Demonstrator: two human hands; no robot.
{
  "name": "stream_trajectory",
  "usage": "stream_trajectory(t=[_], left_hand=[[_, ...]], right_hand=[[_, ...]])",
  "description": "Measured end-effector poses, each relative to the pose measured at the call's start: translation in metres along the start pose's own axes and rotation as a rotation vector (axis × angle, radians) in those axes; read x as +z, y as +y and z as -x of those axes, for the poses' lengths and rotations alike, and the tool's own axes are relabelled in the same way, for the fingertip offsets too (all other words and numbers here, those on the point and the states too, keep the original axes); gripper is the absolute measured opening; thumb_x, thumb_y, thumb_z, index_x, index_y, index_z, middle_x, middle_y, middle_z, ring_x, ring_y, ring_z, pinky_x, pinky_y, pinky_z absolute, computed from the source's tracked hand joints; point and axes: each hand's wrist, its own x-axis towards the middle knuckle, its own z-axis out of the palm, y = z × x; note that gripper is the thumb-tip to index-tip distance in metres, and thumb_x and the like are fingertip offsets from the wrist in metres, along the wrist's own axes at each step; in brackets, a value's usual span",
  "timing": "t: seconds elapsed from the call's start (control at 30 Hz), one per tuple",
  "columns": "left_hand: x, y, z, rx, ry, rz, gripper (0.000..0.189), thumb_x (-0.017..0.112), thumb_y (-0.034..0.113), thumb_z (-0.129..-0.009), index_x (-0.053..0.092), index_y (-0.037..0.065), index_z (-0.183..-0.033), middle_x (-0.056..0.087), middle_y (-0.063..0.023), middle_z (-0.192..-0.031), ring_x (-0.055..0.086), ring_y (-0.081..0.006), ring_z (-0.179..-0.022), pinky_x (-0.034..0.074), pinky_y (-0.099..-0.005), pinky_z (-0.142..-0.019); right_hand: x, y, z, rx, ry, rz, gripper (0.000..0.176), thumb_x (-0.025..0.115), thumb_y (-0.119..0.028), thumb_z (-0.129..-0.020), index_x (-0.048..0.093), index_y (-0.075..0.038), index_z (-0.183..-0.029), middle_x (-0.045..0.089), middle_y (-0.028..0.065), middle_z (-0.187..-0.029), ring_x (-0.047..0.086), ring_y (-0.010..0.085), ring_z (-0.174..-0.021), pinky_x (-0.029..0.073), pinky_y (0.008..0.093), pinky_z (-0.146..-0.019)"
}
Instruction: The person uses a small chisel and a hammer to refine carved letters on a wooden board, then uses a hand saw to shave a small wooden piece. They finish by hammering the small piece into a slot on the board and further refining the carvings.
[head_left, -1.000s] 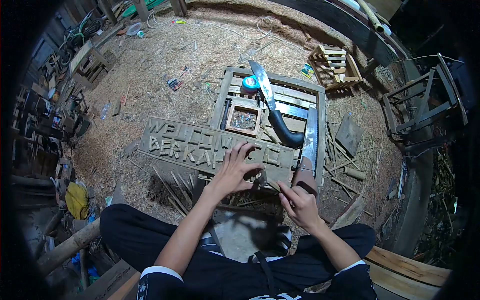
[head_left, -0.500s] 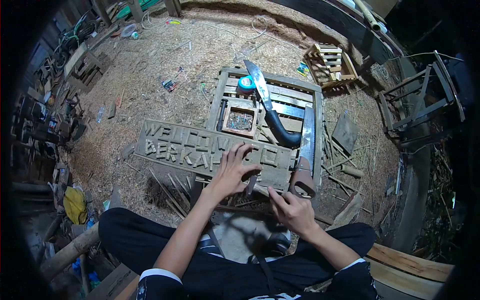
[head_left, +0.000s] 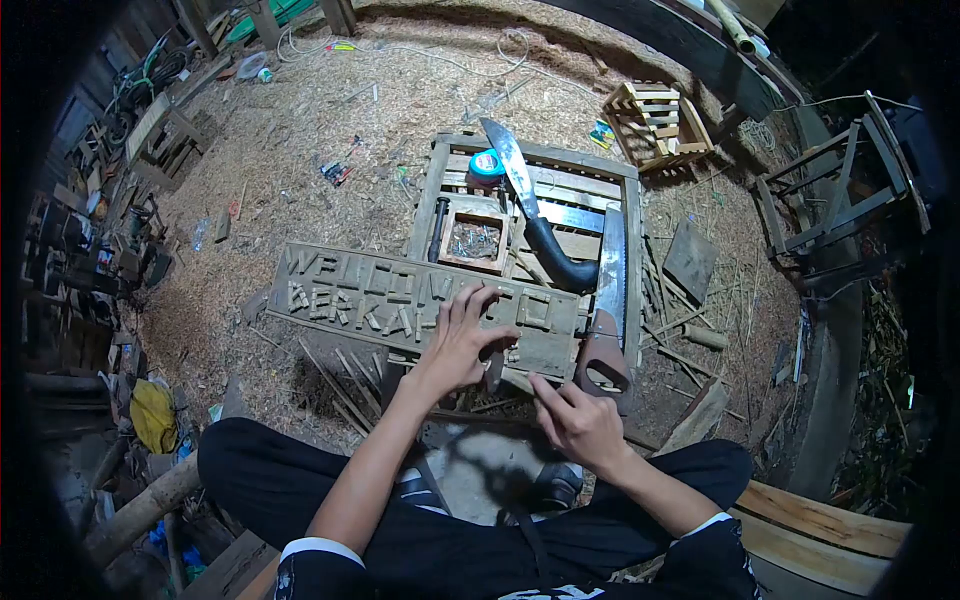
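A wooden board [head_left: 340, 312] bears raised letters made of short wood pieces in two rows. My left hand [head_left: 462, 342] rests over its lower row, fingers spread and curved, with a dark flat piece below the thumb; whether it grips that piece is unclear. At the board's lower right edge is my right hand [head_left: 580, 420], fingers curled, index finger against a thin light strip [head_left: 518, 381]. What its closed fingers hold is hidden. Just right of the board lies a handsaw [head_left: 606, 340].
Behind the board a slatted wooden table [head_left: 632, 200] carries a machete [head_left: 540, 220], a blue tape roll [head_left: 487, 167], a small box [head_left: 474, 240] of nails and a dark hammer-like tool [head_left: 438, 228]. A slatted crate [head_left: 660, 128] stands at the upper right.
My right hand has shifted slightly left along the board's lower edge. My left hand stays almost in place. The whole view has shifted slightly.
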Motion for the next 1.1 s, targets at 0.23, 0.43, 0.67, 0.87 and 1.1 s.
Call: stream_trajectory(t=[0.23, 0.43, 0.67, 0.87, 1.1], left_hand=[[0.0, 0.001, -0.002, 0.031, 0.004, -0.098, 0.056, 0.093, 0.044, -0.067, 0.077, 0.026, -0.117, 0.04, -0.0141, -0.156, 0.027, -0.0416, -0.152, 0.027, -0.0572, -0.119], [0.0, 0.0, 0.001, -0.005, -0.015, 0.045, 0.062, 0.096, 0.044, -0.062, 0.076, 0.024, -0.117, 0.04, -0.0152, -0.155, 0.028, -0.0409, -0.151, 0.028, -0.0569, -0.117], [0.0, 0.0, 0.0, -0.016, 0.002, 0.053, 0.062, 0.096, 0.043, -0.061, 0.075, 0.024, -0.117, 0.04, -0.0142, -0.155, 0.028, -0.0401, -0.152, 0.027, -0.0561, -0.118], [0.0, 0.002, 0.0, -0.014, -0.003, 0.051, 0.056, 0.092, 0.027, -0.063, 0.075, 0.025, -0.117, 0.039, -0.0141, -0.156, 0.028, -0.0409, -0.152, 0.028, -0.0566, -0.118], [0.002, 0.002, 0.002, -0.018, -0.006, 0.058, 0.056, 0.092, 0.029, -0.064, 0.075, 0.025, -0.118, 0.038, -0.0142, -0.157, 0.027, -0.0413, -0.152, 0.027, -0.0568, -0.119]], right_hand=[[0.0, 0.003, -0.002, 0.039, 0.018, -0.055, 0.044, 0.07, -0.024, -0.098, 0.067, -0.017, -0.141, 0.065, 0.0096, -0.078, 0.068, 0.0298, -0.059, 0.056, 0.0439, -0.053], [-0.001, 0.007, -0.005, 0.097, -0.018, -0.054, 0.043, 0.07, -0.023, -0.098, 0.068, -0.017, -0.141, 0.065, 0.0104, -0.078, 0.066, 0.0306, -0.059, 0.053, 0.0437, -0.052], [0.0, 0.009, -0.006, 0.092, 0.009, -0.108, 0.039, 0.069, -0.017, -0.098, 0.069, -0.012, -0.137, 0.06, 0.0111, -0.075, 0.062, 0.0303, -0.057, 0.05, 0.0433, -0.053], [0.0, 0.012, -0.001, 0.071, 0.019, -0.15, 0.038, 0.069, -0.016, -0.098, 0.069, -0.01, -0.136, 0.066, 0.013, -0.081, 0.066, 0.0311, -0.065, 0.052, 0.0434, -0.057], [-0.007, 0.009, -0.006, 0.093, 0.109, -0.256, 0.036, 0.066, -0.012, -0.099, 0.07, -0.006, -0.134, 0.06, 0.012, -0.073, 0.058, 0.0273, -0.058, 0.047, 0.0414, -0.055]])
